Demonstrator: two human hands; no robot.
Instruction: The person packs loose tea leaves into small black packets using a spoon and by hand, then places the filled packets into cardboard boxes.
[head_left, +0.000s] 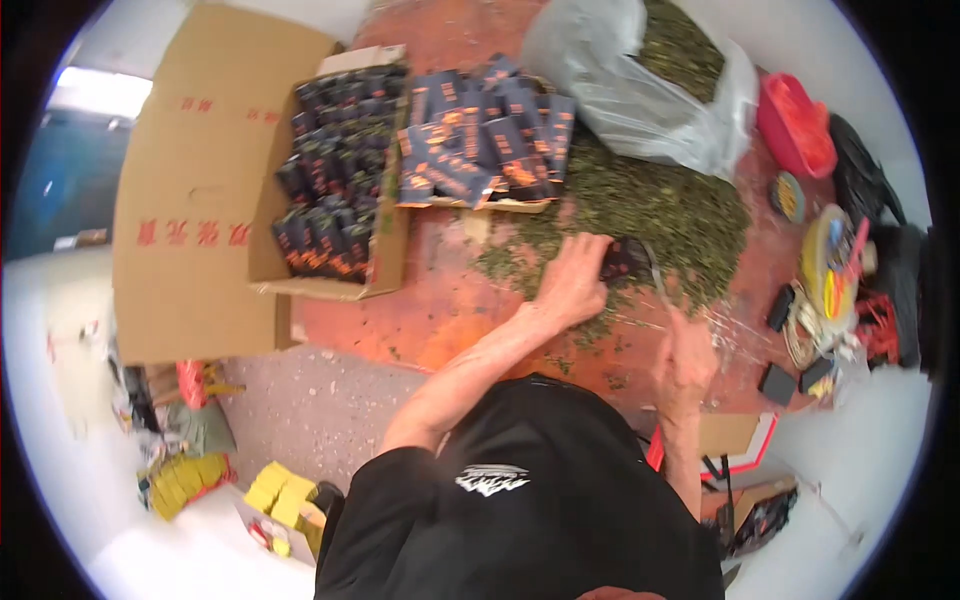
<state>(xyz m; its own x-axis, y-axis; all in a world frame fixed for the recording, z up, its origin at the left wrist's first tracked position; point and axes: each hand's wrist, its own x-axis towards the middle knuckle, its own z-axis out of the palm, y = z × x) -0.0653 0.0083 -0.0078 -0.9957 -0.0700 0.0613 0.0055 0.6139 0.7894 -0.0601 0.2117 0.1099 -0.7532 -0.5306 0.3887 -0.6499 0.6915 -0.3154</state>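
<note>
My left hand (575, 278) is closed on a small black pouch (624, 260), held over the near edge of a heap of dried green leaves (660, 205). In my right hand (688, 355) is a thin silvery spoon (656, 275), its far end at the pouch's right side. The spoon's bowl cannot be made out, so I cannot tell whether it is inside the pouch. Left of the heap, a shallow box holds a pile of flat dark packets (480, 140) with orange print.
A cardboard box (385, 255) packed with upright filled dark pouches (335, 190) stands at left, its large flap (200, 200) spread outward. A greyish plastic bag (640, 100) of leaves lies behind the heap. A pink basin (795, 125) and tape rolls sit along the right of the red table (370, 330).
</note>
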